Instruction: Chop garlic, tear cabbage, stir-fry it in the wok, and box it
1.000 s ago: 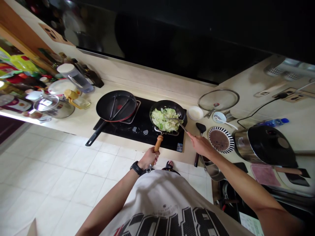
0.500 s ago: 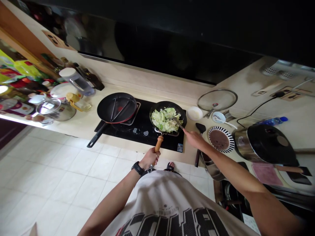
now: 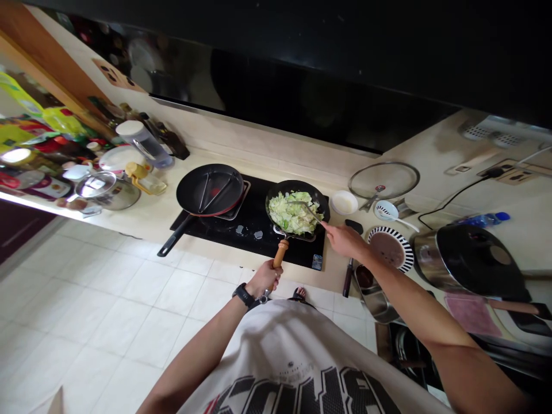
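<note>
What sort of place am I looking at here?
A kitchen, probably in a home: a pan of chopped greens sits on a black cooktop, and a steel pot stands on the counter.

Chopped pale-green cabbage heaps in a black, wooden-handled wok, a metal spatula slanting into it
</note>
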Tool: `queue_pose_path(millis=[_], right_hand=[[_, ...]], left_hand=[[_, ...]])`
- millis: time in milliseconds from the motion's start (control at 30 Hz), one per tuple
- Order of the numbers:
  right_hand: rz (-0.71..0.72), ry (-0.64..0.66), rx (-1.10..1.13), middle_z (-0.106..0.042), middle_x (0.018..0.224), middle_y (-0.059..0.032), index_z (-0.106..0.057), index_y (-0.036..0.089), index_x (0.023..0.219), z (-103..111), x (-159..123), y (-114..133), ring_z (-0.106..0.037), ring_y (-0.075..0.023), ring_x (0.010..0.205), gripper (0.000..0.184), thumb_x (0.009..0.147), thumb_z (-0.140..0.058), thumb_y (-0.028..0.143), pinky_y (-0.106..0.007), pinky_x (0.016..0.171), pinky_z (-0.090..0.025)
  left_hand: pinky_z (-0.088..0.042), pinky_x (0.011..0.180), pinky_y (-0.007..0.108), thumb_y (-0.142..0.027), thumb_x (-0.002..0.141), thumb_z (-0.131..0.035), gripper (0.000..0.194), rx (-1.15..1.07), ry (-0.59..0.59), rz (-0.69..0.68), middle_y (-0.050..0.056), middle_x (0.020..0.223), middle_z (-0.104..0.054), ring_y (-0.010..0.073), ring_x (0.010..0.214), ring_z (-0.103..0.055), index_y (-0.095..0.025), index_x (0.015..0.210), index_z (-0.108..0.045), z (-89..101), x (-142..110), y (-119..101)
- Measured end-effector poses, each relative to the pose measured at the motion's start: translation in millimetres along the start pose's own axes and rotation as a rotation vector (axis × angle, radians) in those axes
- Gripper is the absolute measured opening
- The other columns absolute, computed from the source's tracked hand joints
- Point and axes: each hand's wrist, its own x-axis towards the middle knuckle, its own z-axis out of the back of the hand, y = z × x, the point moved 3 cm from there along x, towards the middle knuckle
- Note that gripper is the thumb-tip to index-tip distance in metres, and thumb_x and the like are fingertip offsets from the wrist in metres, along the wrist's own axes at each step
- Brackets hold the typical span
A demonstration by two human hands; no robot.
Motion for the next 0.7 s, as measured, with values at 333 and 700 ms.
queue_pose_path(millis=[333,700], right_hand=[[-0.036,0.049,-0.039,-0.075,0.110,-0.0192,-0.039,0.014,0.158,-10,11,-4,-0.073,-0.0247,0.099,0.059,0.099,-0.041,0.020,-0.029,0.082,-0.051],[-0.059,0.051,0.009,-0.076,0.112,-0.0163,-0.046,0.019,0.155,9,1,-11,-0.072,-0.0256,0.098,0.056,0.099,-0.046,0.023,-0.029,0.080,-0.050]], left_hand=[[-0.033,0.039,0.018,-0.023,0.084,-0.067,0.022,0.006,0.008,-0.004,-0.009,0.056,-0.045,0.0069,0.038,-0.042,-0.020,0.092,-0.046,-0.4,0,0],[-0.033,0.038,0.018,-0.024,0.085,-0.067,0.022,0.018,0.011,-0.013,-0.009,0.056,-0.045,0.0075,0.038,-0.042,-0.021,0.090,-0.046,0.6,-1,-2]])
